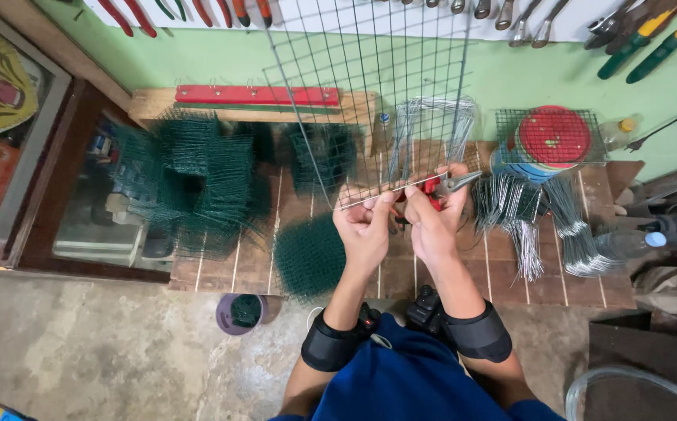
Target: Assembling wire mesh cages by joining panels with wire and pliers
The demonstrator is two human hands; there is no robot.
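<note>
I see my two hands up in front of me, over the wooden counter point(448, 273). They hold a big wire mesh panel point(370, 86). The panel stands up tall. Its long side runs up and away from me, toward the green wall point(510, 74), and it leans a bit to the left at the top. It is made of thin grey wires that cross and make lots of little squares. I can see right through it. Its bottom edge is a straight wire that runs sideways, a little higher on the right.

My left hand point(363, 226) is closed, with its grip pinching the bottom edge of the panel between thumb and fingers. My right hand point(432, 222) is just right of the left hand, touching it. Its grip is shut around red-handled pliers point(440, 185). The grey tip of the pliers points right and a bit up, right at the panel's bottom edge.

Left of the panel lie piles of green mesh pieces point(198, 175). Right of the panel lie bundles of shiny cut wires point(533, 226) and a red round disc point(553, 136) under a small grid.
</note>
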